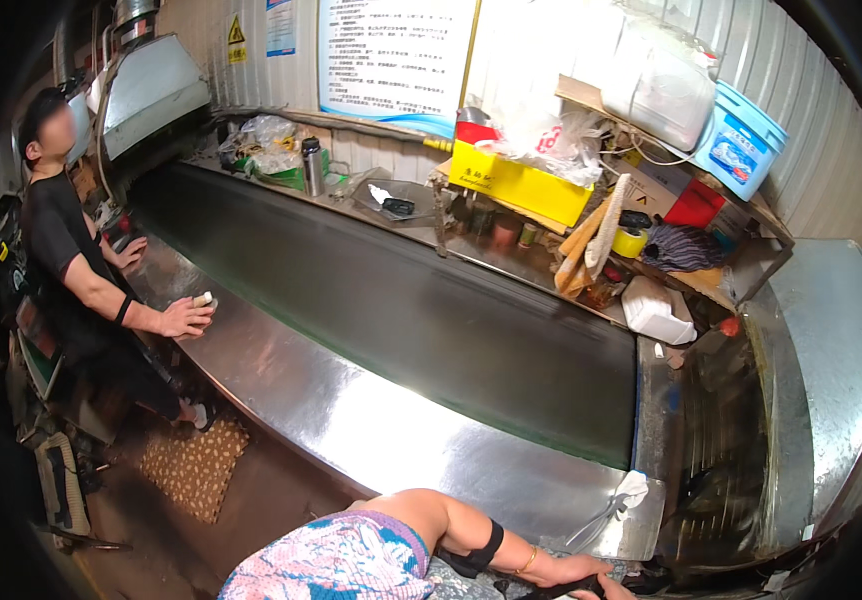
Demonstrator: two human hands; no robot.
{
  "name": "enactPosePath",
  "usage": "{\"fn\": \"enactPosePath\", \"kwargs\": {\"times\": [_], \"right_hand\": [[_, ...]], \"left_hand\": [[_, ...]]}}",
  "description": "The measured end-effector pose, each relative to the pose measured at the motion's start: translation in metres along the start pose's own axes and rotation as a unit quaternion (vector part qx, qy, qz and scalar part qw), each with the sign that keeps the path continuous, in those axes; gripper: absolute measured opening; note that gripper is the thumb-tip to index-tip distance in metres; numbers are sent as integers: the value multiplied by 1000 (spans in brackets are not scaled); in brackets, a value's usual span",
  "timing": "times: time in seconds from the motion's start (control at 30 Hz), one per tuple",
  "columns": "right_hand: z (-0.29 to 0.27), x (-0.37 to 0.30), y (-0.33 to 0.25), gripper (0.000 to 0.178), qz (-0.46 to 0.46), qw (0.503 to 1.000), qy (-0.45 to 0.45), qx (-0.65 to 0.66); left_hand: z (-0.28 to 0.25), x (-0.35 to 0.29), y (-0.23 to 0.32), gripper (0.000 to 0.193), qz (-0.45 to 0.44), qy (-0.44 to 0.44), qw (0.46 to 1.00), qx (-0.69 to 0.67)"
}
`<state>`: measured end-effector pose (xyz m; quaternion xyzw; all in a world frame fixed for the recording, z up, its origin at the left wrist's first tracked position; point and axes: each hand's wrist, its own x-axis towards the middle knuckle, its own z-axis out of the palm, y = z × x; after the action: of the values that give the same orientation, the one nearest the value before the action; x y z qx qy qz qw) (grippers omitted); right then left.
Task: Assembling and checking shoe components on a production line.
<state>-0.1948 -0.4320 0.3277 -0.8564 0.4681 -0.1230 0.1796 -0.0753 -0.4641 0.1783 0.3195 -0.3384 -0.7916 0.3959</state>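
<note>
At the lower edge, my left arm comes in with a patterned pink, white and blue sleeve, a black band and a thin bracelet. The fingers of my left hand (579, 570) are bent around a black thing (569, 588), partly cut off by the frame, whose kind I cannot make out. My right hand cannot be told apart in this view. Just beyond my left hand, a crumpled white piece (631, 490) with a thin greyish strip lies on the metal ledge (401, 410), near the end of a long dark conveyor belt (401, 300).
At the far left a co-worker (61, 230) in black rests both hands on the ledge, one with a small pale piece. Behind the belt stand a steel flask (312, 165), a yellow box (521, 182) and a blue tub (741, 140). A spotted mat (191, 465) lies on the floor.
</note>
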Motion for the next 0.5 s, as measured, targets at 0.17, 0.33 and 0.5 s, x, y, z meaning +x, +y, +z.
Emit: {"fn": "enactPosePath", "kwargs": {"times": [0.17,0.33,0.5], "right_hand": [[24,-22,39,48,173,983,26,52],[113,-100,94,43,205,935,155,242],[101,-78,75,33,331,882,169,291]], "left_hand": [[13,7,-9,39,233,68,922,302],[37,-25,-17,35,489,103,738,453],[3,6,15,56,193,-19,906,376]]}}
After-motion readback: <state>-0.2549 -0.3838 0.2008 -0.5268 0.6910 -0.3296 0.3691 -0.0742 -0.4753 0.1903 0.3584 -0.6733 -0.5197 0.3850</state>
